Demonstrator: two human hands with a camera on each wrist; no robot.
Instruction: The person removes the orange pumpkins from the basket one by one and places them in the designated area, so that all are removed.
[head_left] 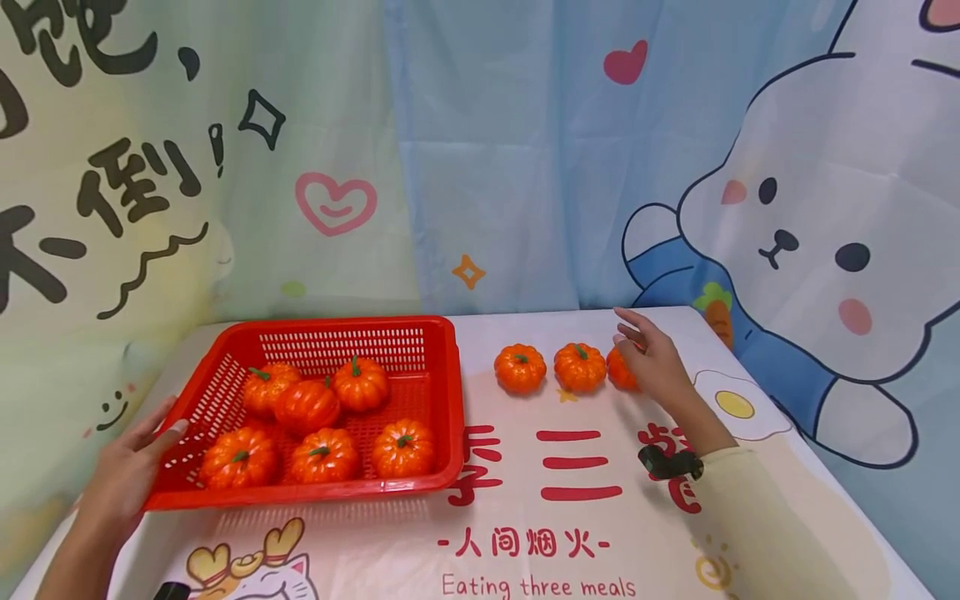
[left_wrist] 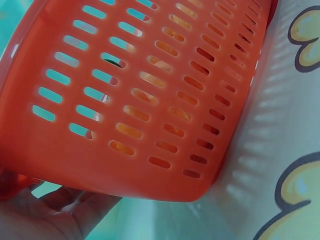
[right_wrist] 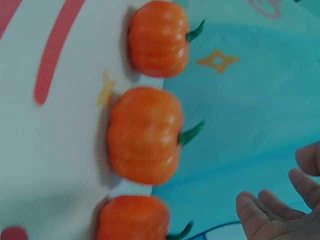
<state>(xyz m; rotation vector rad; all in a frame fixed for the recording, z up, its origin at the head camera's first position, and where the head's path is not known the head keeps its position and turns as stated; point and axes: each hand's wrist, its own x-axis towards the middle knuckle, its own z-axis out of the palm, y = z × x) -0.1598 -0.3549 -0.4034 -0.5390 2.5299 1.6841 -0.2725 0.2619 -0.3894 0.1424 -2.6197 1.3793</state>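
Note:
My left hand (head_left: 127,467) grips the left rim of a red plastic basket (head_left: 453,392), thumb on top; in the left wrist view its fingers (left_wrist: 95,210) show beneath the rim beside the slotted wall. Several small orange pumpkins with green stems lie in the basket, one (head_left: 403,448) at its front right. Right of it three more form a row on the table: a left pumpkin (head_left: 520,369), a middle pumpkin (head_left: 580,367) and a right pumpkin (head_left: 621,371). My right hand (head_left: 654,358) holds nothing, fingers apart, and partly hides the right pumpkin in the head view.
The table (head_left: 510,517) wears a light cloth printed with red characters, a cat and a fried egg. Behind its far edge hangs a blue and green curtain (head_left: 487,167) with a large rabbit. A dark strap with a device (head_left: 670,462) sits on the right wrist.

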